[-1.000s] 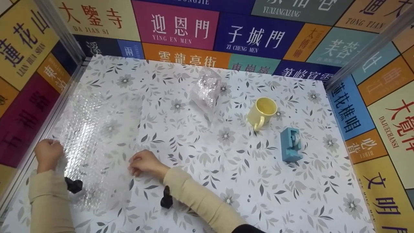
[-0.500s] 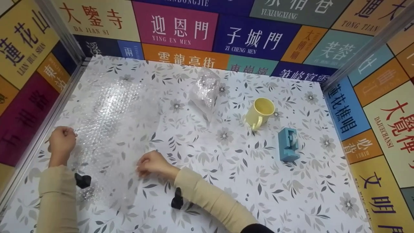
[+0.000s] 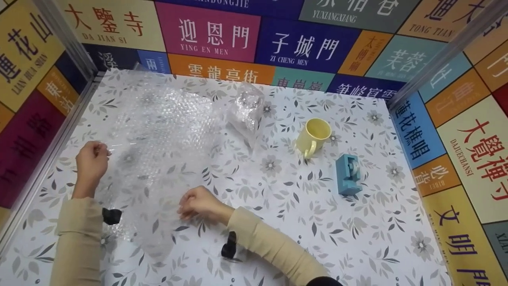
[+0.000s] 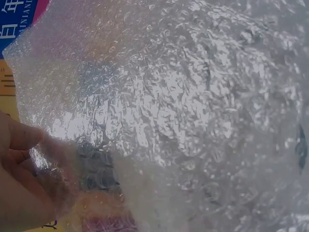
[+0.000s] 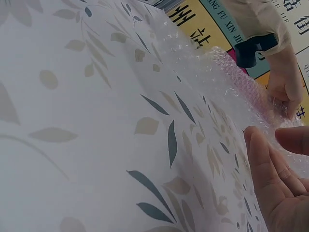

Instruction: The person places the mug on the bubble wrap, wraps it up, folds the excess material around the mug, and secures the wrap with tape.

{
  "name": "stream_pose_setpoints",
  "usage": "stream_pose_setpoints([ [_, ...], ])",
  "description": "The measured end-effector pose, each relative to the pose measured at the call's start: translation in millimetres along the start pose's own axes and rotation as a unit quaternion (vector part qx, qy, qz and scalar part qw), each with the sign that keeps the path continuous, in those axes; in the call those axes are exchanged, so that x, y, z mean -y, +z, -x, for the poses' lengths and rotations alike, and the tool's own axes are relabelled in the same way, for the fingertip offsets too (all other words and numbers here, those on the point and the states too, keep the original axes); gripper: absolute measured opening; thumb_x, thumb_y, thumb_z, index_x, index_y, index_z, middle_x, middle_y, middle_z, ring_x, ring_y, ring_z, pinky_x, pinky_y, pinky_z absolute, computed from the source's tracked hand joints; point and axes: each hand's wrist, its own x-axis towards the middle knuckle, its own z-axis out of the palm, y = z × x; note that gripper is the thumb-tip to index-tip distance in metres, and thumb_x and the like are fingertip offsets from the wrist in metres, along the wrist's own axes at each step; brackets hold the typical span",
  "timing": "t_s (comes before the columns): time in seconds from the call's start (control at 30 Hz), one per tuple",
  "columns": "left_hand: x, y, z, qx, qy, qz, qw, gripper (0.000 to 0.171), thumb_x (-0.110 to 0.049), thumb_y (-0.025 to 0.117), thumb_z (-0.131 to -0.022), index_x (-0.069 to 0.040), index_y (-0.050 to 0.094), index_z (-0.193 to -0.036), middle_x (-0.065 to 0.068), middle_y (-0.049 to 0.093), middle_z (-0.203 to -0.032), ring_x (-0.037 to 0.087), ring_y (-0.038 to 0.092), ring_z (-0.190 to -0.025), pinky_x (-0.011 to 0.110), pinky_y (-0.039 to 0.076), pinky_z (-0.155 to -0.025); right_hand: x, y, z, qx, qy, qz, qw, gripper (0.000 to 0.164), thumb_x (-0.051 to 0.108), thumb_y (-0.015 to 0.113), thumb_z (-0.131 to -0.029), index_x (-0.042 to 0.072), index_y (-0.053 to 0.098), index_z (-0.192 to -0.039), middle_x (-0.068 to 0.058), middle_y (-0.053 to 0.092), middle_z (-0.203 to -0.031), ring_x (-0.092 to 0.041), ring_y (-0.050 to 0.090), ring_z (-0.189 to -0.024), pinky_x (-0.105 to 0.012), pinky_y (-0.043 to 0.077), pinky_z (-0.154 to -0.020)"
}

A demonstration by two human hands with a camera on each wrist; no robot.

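A large clear sheet of bubble wrap [image 3: 170, 115] spreads between my hands over the left part of the table. My left hand [image 3: 92, 163] pinches its left edge; in the left wrist view the wrap [image 4: 159, 106] fills most of the picture, the left hand's fingers [image 4: 24, 137] at its margin. At the wrap's right edge, my right hand [image 3: 202, 204] has its fingers bent in and holds the film. The right wrist view shows the right hand's thumb [image 5: 292, 139] and fingers [image 5: 263, 166] near the sheet, with the left hand [image 5: 285, 89] beyond.
A crumpled bubble-wrapped bundle [image 3: 246, 109] lies at the back middle. To its right are a yellow mug [image 3: 311, 139] and a blue tape dispenser [image 3: 347, 174]. Printed panels [image 3: 210, 31] wall the flower-patterned table [image 3: 293, 234] at the back and both sides.
Both hands have moved to the right with the bubble wrap, the left hand also away from me. The sheet's far end now reaches the back edge of the table. Mug and dispenser stay put.
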Motion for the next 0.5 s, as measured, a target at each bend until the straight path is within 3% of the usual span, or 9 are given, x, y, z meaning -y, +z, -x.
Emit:
stream_pose_setpoints([
  [0.27,-25.4,19.2,2.5,0.016,0.051,0.021,0.9983,0.022,-0.007,0.040,-0.094,0.010,0.050,-0.103,0.015,0.057,-0.086,-0.008,0.043,-0.064,0.012,0.038,-0.060,-6,-17,14,-0.011,-0.002,-0.033,0.999,0.015,-0.017,0.061,-0.069,-0.011,0.058,-0.083,-0.021,0.064,-0.069,-0.015,0.059,-0.046,-0.029,0.053,-0.051],
  [0.5,-42.2,39.0,1.1,0.013,0.096,0.041,0.9944,0.017,-0.002,0.041,-0.092,0.010,0.052,-0.098,0.017,0.058,-0.083,-0.006,0.045,-0.063,0.010,0.037,-0.058,-9,-32,24,-0.030,-0.004,-0.061,0.998,0.013,-0.020,0.059,-0.068,-0.013,0.058,-0.079,-0.012,0.062,-0.060,-0.016,0.057,-0.045,-0.030,0.052,-0.050],
])
